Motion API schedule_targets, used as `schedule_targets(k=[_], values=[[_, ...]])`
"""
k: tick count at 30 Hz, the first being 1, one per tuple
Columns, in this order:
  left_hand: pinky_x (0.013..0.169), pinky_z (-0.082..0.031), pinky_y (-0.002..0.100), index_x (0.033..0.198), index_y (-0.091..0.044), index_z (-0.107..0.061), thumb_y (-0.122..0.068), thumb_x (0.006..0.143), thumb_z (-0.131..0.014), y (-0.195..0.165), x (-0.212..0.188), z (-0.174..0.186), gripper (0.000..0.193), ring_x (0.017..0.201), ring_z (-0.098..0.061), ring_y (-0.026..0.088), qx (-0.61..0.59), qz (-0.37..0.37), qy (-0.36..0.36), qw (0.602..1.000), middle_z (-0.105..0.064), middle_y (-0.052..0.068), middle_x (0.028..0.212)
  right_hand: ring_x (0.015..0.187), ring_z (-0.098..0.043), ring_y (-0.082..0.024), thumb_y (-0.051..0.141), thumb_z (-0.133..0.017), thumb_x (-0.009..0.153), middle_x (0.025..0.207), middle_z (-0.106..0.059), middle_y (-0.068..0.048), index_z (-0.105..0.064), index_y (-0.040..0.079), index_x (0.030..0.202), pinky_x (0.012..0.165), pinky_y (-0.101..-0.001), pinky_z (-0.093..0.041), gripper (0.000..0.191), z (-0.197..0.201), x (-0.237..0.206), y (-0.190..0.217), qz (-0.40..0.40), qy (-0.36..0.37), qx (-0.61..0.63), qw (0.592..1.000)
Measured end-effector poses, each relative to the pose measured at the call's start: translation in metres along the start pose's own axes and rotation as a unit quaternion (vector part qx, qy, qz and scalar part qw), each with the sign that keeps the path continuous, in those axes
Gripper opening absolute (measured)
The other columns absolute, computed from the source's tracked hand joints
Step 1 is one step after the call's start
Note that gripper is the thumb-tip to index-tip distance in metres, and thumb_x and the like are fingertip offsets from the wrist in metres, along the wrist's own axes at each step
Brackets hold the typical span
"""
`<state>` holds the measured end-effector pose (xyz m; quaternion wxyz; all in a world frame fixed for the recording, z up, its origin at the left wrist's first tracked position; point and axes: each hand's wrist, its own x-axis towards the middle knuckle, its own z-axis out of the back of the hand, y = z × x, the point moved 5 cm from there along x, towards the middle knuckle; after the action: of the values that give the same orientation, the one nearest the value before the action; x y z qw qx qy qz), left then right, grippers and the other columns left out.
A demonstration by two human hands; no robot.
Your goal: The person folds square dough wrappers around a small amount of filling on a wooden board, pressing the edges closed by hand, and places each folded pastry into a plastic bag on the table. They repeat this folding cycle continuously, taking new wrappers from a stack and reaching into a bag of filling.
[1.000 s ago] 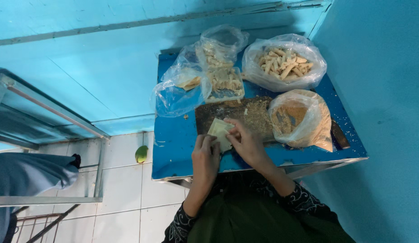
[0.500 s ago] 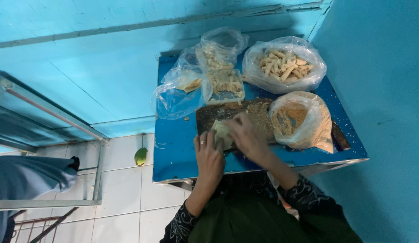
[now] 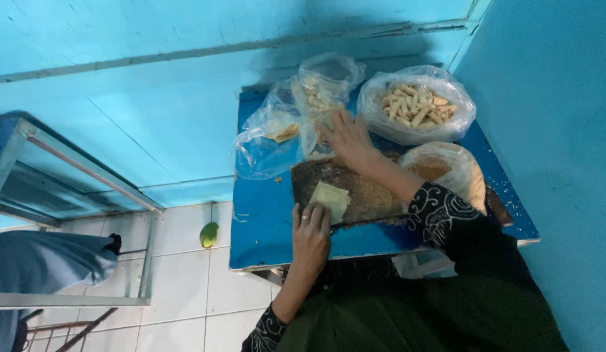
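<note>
My left hand [image 3: 311,236] rests flat at the near edge of a crumb-covered dark board [image 3: 365,189], its fingertips on a pale square wrapper sheet [image 3: 330,197] lying there. My right hand [image 3: 348,138] reaches forward with spread fingers to the middle clear plastic bag [image 3: 324,91] of small pale pieces; nothing shows in its grasp. The board lies on a small blue table [image 3: 264,228].
Clear plastic bags stand on the table: a nearly empty one [image 3: 264,140] at left, one full of pale sticks [image 3: 417,104] at back right, one with brown crumbs [image 3: 443,168] at right. A green fruit [image 3: 209,234] lies on the tiled floor. A glass cabinet [image 3: 68,195] stands left.
My right hand left the wrapper on the board and reached forward to the middle bag. The left hand stayed by the wrapper, which now lies flat.
</note>
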<state>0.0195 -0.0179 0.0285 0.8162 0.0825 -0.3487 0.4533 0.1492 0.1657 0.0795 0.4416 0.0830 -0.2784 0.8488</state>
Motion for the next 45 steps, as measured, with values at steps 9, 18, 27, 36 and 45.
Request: schedule_targets(k=[9, 18, 27, 36, 45], values=[[0.114, -0.037, 0.061, 0.120, 0.007, -0.066, -0.001, 0.084, -0.058, 0.000, 0.001, -0.002, 0.038, 0.122, -0.058, 0.036, 0.009, -0.004, 0.011, 1.000, -0.062, 0.020, 0.118, 0.113, -0.040, -0.037, 0.010, -0.072, 0.083, 0.116, -0.044, -0.016, -0.073, 0.034, 0.127, 0.082, -0.0501, -0.035, 0.050, -0.015, 0.001, -0.003, 0.006, 0.094, 0.095, 0.991], [0.115, -0.035, 0.061, 0.121, 0.006, -0.066, -0.001, 0.084, -0.058, 0.000, 0.000, -0.002, 0.039, 0.124, -0.057, 0.036, 0.002, 0.004, 0.022, 1.000, -0.061, 0.020, 0.122, 0.117, -0.040, -0.040, 0.007, -0.069, 0.069, 0.121, -0.045, -0.019, -0.081, 0.030, 0.109, 0.096, -0.0622, -0.036, 0.047, -0.006, 0.011, 0.005, 0.022, -0.030, 0.071, 0.997], [0.116, -0.035, 0.060, 0.124, 0.006, -0.065, -0.002, 0.084, -0.059, -0.002, -0.002, 0.005, 0.042, 0.127, -0.056, 0.035, -0.001, 0.001, 0.021, 1.000, -0.061, 0.020, 0.125, 0.121, -0.049, -0.030, -0.001, -0.069, 0.083, 0.127, -0.046, -0.008, -0.076, 0.027, 0.106, 0.099, -0.0480, -0.045, 0.038, 0.018, -0.004, -0.026, -0.073, 0.175, 0.298, 0.935], [0.116, -0.035, 0.062, 0.125, 0.007, -0.066, -0.001, 0.084, -0.060, -0.001, -0.005, -0.001, 0.042, 0.125, -0.058, 0.036, 0.019, -0.013, 0.002, 1.000, -0.063, 0.021, 0.125, 0.115, -0.051, -0.025, 0.011, -0.064, 0.091, 0.132, -0.054, -0.006, -0.066, 0.023, 0.132, 0.094, -0.0477, -0.042, 0.043, 0.072, -0.096, 0.048, 0.177, -0.096, 0.089, 0.975], [0.115, -0.036, 0.062, 0.123, 0.006, -0.067, -0.001, 0.084, -0.061, -0.002, -0.004, 0.004, 0.041, 0.125, -0.059, 0.035, 0.021, -0.009, 0.007, 1.000, -0.063, 0.021, 0.123, 0.117, -0.048, -0.025, 0.019, -0.066, 0.095, 0.136, -0.049, -0.005, -0.054, 0.022, 0.145, 0.102, -0.0535, -0.039, 0.052, 0.032, -0.089, 0.050, 0.138, -0.100, 0.004, 0.985]])
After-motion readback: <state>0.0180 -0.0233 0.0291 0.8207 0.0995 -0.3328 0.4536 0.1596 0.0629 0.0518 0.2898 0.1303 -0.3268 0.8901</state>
